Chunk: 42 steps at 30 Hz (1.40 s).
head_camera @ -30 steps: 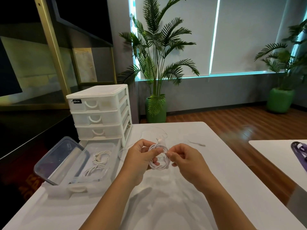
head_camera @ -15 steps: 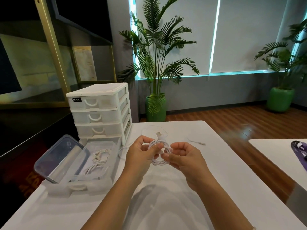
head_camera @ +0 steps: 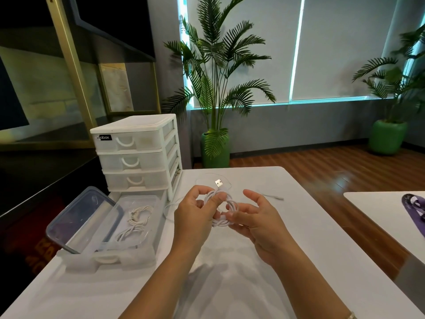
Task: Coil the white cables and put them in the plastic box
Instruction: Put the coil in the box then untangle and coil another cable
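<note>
Plastic box sits before drawer unit, left of the held cable.

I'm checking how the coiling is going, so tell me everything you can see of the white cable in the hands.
The white cable is thin, smooth and plastic-looking, wound into a small round coil of several loops held above the white table. A metal USB plug sticks up from the top of the coil. The left hand grips the coil's left side, thumb across the loops; the right hand pinches its right side, the other fingers spread.
</note>
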Each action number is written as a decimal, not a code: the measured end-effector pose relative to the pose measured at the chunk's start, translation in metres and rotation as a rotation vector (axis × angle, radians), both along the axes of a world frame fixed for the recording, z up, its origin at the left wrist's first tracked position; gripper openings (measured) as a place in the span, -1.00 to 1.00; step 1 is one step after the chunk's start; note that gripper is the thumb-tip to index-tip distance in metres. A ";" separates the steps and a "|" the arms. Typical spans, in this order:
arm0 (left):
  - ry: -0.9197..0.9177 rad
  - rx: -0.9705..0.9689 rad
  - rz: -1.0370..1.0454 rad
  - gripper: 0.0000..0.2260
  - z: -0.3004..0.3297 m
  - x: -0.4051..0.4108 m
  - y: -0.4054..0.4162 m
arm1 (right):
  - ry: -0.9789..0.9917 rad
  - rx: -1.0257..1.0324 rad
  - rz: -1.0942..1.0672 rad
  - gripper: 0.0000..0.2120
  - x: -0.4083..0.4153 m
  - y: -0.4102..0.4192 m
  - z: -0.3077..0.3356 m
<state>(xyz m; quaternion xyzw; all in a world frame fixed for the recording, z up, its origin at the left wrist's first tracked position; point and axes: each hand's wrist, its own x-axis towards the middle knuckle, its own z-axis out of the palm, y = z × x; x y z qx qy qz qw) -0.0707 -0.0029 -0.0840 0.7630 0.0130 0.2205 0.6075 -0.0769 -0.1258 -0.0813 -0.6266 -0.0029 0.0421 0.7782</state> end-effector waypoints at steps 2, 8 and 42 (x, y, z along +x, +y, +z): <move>-0.009 0.009 0.001 -0.89 0.000 -0.002 -0.001 | 0.004 0.034 0.021 -0.34 0.000 0.001 0.000; 0.034 0.063 -0.027 -0.86 0.000 -0.002 -0.003 | 0.015 0.144 -0.044 -0.32 0.001 0.003 -0.001; 0.248 -0.242 -0.356 -0.95 0.015 -0.011 -0.006 | -0.147 0.186 -0.060 -0.47 0.001 -0.005 0.006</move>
